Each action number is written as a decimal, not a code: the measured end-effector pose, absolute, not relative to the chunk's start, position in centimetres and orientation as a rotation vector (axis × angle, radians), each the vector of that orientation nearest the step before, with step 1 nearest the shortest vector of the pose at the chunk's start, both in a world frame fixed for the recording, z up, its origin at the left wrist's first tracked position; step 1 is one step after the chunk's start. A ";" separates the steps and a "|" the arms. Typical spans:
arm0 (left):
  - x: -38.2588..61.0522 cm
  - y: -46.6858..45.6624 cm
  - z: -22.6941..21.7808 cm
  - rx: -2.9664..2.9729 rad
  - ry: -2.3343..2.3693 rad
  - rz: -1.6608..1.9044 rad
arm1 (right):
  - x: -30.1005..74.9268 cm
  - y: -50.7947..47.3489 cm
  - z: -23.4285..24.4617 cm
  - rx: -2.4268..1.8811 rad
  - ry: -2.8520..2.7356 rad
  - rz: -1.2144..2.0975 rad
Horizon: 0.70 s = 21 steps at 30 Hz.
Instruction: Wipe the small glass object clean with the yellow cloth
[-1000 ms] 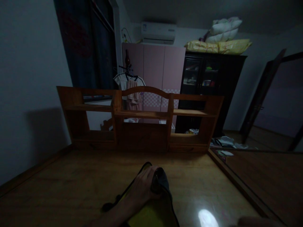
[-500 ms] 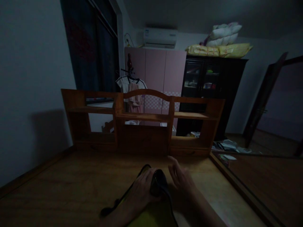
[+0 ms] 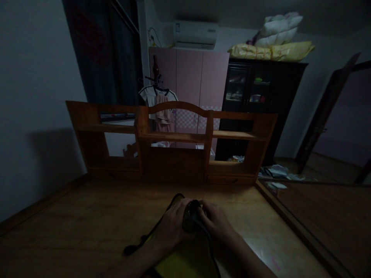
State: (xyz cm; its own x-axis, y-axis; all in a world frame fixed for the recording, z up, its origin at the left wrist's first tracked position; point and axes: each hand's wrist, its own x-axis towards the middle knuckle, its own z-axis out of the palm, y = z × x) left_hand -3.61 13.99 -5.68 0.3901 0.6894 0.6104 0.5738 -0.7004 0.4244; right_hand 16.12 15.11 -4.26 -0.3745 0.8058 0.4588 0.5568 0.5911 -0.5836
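A yellow and black garment or bag (image 3: 179, 262) lies on the wooden tabletop (image 3: 87, 220) in front of me. Its dark top end (image 3: 190, 217) is bunched up between both hands. My left hand (image 3: 173, 224) is closed round that end from the left. My right hand (image 3: 215, 223) grips the same end from the right, fingers curled onto it. The room is dim and the fabric's details are hard to make out.
A wooden shelf unit (image 3: 174, 143) stands along the far edge of the table. Behind it are a pink wardrobe (image 3: 191, 81), a dark glass-door cabinet (image 3: 255, 100) with bedding on top, hanging clothes (image 3: 158, 104) and an air conditioner (image 3: 195, 34). A wall is at left.
My right hand came in from the lower right, hovered open half a second ago, and now closes on the dark bunched end beside my left hand.
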 end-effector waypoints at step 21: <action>-3.5 13.9 -5.6 2.718 1.072 1.274 | 15.6 14.4 -4.1 -1.041 -2.040 0.627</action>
State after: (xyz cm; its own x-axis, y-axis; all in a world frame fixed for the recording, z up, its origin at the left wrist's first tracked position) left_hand -3.52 13.93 -5.65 0.4543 0.5549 0.6969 0.5917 -0.7728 0.2296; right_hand 15.61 14.42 -4.14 -0.3894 0.8312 0.3969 0.4645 0.5493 -0.6946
